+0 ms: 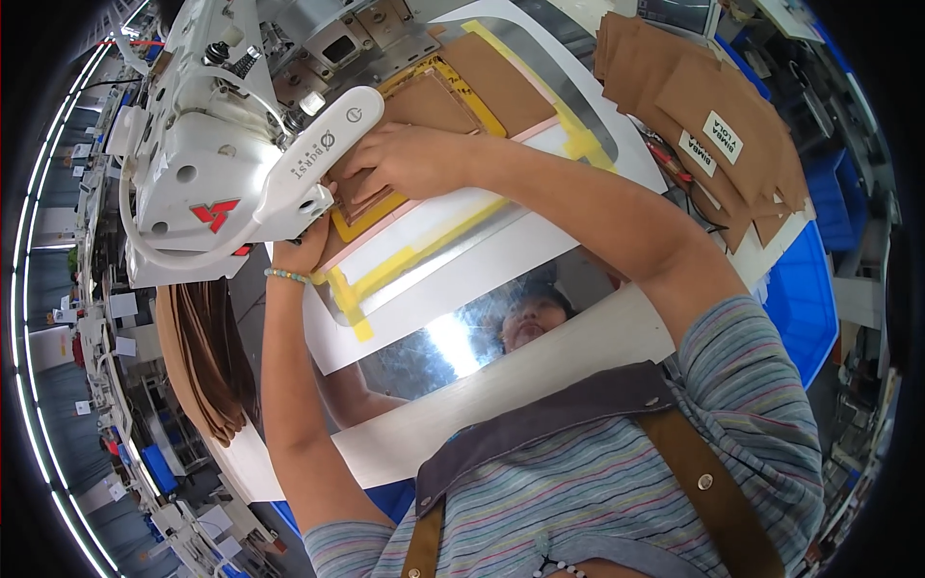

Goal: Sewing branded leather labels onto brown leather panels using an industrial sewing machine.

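Note:
My right hand (414,161) lies over a brown panel (424,101) framed by a yellow-edged template, its fingers stretched apart and pointing toward the sewing machine (198,154). Close by, my left hand (303,249) reaches under the machine's white head at the template's left end. That head hides most of its fingers, so what they touch cannot be seen. The template is set in a white board with strips of yellow tape (390,273). A second brown piece (506,82) lies flat farther right on the board.
Several brown pieces (708,120), some with white labels, are fanned out at the right. More brown sheets (202,356) hang at the left edge. A blue bin (805,299) stands at the right. A shiny metal plate (453,337) lies in front of the board.

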